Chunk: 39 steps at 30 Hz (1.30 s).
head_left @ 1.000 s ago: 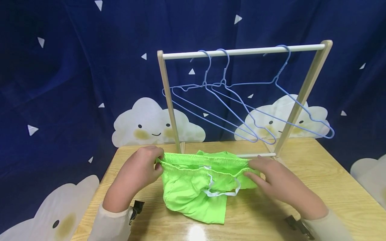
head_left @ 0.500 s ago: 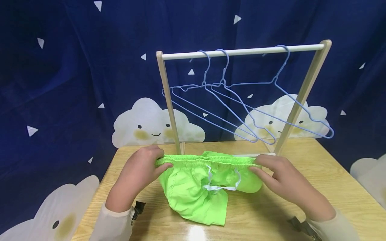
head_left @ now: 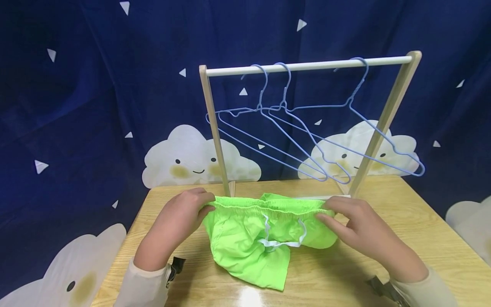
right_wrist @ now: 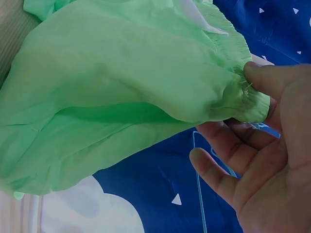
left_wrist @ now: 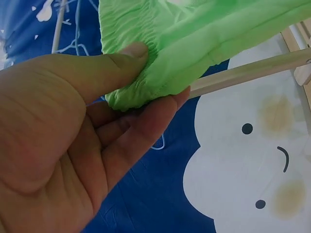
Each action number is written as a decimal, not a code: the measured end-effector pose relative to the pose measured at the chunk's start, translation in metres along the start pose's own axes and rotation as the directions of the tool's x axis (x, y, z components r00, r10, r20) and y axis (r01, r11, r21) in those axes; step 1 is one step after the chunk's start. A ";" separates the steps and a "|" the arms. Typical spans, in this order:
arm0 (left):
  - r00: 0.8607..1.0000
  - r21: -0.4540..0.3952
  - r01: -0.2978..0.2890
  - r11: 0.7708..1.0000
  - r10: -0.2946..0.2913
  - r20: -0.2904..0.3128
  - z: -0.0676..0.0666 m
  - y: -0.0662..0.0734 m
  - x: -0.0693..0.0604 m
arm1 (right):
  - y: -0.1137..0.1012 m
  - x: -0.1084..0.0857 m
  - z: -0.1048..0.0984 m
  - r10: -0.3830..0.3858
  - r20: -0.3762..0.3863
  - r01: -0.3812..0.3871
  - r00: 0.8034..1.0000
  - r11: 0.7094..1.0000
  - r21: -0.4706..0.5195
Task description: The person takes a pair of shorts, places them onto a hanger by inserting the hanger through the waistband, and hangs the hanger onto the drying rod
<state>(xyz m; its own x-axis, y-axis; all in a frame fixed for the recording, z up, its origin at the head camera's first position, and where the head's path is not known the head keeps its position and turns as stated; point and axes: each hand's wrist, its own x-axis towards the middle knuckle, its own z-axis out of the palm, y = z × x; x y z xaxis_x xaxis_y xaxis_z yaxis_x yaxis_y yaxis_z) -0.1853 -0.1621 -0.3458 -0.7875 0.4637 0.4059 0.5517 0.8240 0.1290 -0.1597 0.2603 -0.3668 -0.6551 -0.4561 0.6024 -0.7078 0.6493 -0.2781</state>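
Bright green shorts [head_left: 245,251] with a gathered elastic waistband and a white drawstring [head_left: 281,244] hang over the table, waist up. At the left end of the waistband, my left hand [head_left: 184,213] pinches the cloth between thumb and fingers, as the left wrist view also shows on the green fabric [left_wrist: 180,53]. My right hand [head_left: 356,224] pinches the other end; in the right wrist view its thumb presses on the elastic of the green cloth [right_wrist: 112,63], with fingers behind. The waistband is stretched between both hands, its opening slightly parted. The lower leg cloth droops toward the tabletop.
Behind the shorts stands a small clothes rack [head_left: 314,66] with wooden legs and a white bar. Several blue wire hangers [head_left: 307,153] hang from it. A wooden table [head_left: 387,213] lies below, and a dark blue curtain [head_left: 96,106] with clouds backs it.
My right hand has shifted a little to the right, pulling the waistband wider. The left hand's thumb has changed its place on the band, and the shorts' front hangs slightly lower.
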 end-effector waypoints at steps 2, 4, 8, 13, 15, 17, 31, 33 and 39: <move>1.000 -0.006 0.003 1.000 -0.003 0.009 -0.001 0.000 0.000 | 0.000 0.000 0.000 0.011 -0.008 -0.011 1.000 1.000 -0.023; 1.000 -0.008 0.003 1.000 -0.003 0.015 -0.002 0.001 0.000 | -0.001 0.000 0.000 0.026 -0.017 -0.026 1.000 0.999 -0.043; 1.000 -0.015 -0.013 1.000 0.014 0.017 -0.004 0.001 -0.001 | -0.001 0.000 -0.001 0.050 -0.023 -0.052 0.998 0.996 -0.073; 0.999 -0.063 -0.050 0.997 0.050 -0.013 -0.009 -0.002 -0.002 | -0.001 -0.001 -0.006 0.080 -0.029 -0.084 0.996 0.987 -0.138; 0.998 -0.075 -0.060 0.995 0.057 -0.039 -0.011 -0.005 -0.003 | 0.000 -0.002 -0.009 0.095 -0.039 -0.100 0.995 0.981 -0.164; 0.995 -0.071 -0.068 0.995 0.062 -0.074 -0.011 -0.007 -0.002 | 0.000 -0.002 -0.011 0.109 -0.050 -0.116 0.993 0.976 -0.184; 0.958 -0.159 -0.031 0.987 -0.016 -0.288 -0.012 -0.001 -0.002 | -0.007 0.000 -0.015 0.122 -0.056 -0.127 0.991 0.986 -0.106; 0.959 -0.181 0.023 0.983 -0.073 -0.272 -0.012 0.000 -0.001 | -0.008 0.000 -0.014 0.120 -0.039 -0.123 0.992 0.989 -0.082; 0.946 -0.306 0.142 0.941 -0.220 -0.237 -0.012 0.004 0.000 | -0.006 -0.001 -0.011 0.122 0.007 -0.121 0.993 0.989 -0.085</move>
<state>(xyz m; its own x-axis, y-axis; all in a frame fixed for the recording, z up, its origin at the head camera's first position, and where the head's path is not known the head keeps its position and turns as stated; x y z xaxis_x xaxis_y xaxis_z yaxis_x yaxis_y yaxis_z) -0.1798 -0.1628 -0.3348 -0.8015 0.1805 0.5701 0.4913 0.7423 0.4556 -0.1521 0.2629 -0.3574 -0.7381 -0.3777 0.5591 -0.5987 0.7488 -0.2844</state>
